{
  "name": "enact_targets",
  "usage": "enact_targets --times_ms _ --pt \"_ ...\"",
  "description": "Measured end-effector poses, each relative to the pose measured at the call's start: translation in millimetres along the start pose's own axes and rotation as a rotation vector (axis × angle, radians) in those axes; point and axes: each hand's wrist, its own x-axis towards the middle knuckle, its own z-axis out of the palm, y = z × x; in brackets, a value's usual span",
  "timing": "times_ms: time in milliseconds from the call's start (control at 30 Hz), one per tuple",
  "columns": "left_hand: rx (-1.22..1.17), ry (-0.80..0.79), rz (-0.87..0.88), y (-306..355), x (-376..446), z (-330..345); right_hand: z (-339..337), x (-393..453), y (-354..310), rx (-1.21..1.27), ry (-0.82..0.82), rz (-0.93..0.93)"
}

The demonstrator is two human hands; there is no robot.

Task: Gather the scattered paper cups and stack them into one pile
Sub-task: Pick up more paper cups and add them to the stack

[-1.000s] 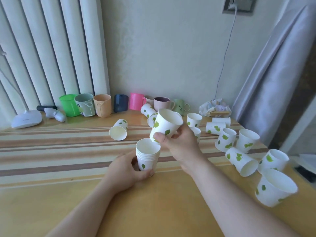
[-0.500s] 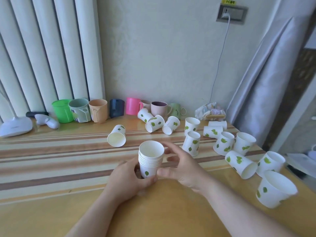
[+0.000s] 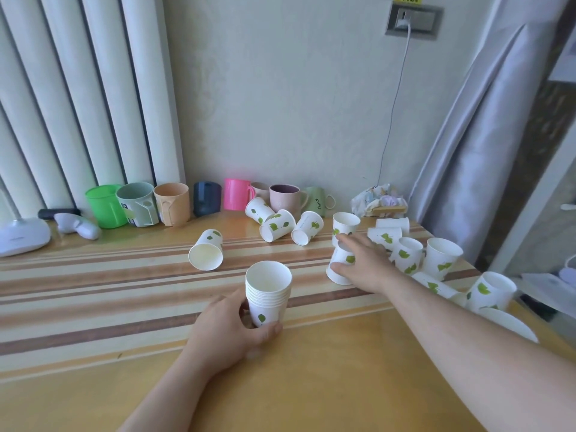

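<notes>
Near centre on the striped table point(image 3: 93, 291), left hand point(image 3: 230, 328) grips the paper cup stack point(image 3: 268, 291). Right hand point(image 3: 363, 263) straddles an upturned paper cup point(image 3: 341, 269), grip unclear. Loose cups point(image 3: 442, 257) crowd right; mugs point(image 3: 171, 204) line far wall.

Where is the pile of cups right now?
In the head view, the stack of paper cups stands upright at centre, its base held by the left hand, with a tipped cup behind it, leftward.

My striped wood tabletop point(image 3: 311, 385) butts a cream wall point(image 3: 280, 88); white vert. slats point(image 3: 78, 88) left, grey curtain point(image 3: 486, 135) right, outlet point(image 3: 414, 21) w/ cord point(image 3: 395, 104) above.
</notes>
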Motion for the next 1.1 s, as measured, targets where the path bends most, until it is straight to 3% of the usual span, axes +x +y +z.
enact_targets --times_ms 133,267,367,567,667,733,833,967,1100 --pt "0.008 0.002 -0.009 0 0 0 -3 -11 4 0.109 0.190 -0.019" --pt "0.017 -0.004 -0.009 2 -1 0 1 -32 9 0.394 0.297 0.102" --pt "0.019 -0.006 -0.009 2 -1 0 11 -47 10 0.407 0.194 0.094" --pt "0.013 -0.008 -0.022 1 -1 -1 11 -58 -4 0.041 0.018 0.113" --pt "0.008 -0.014 -0.019 0 -2 -1 16 -67 -13 0.292 0.050 0.142" --pt "0.005 -0.011 -0.015 1 -2 -1 18 -72 -31 0.701 0.077 0.184" --pt "0.003 -0.008 -0.013 1 -2 -1 12 -81 -70 1.264 -0.030 0.229" --pt "-0.001 -0.002 -0.006 1 -2 0 3 -94 -114 1.260 -0.155 -0.029" --pt "-0.019 0.003 0.009 2 -2 -1 9 -100 -138 1.062 -0.083 -0.150"
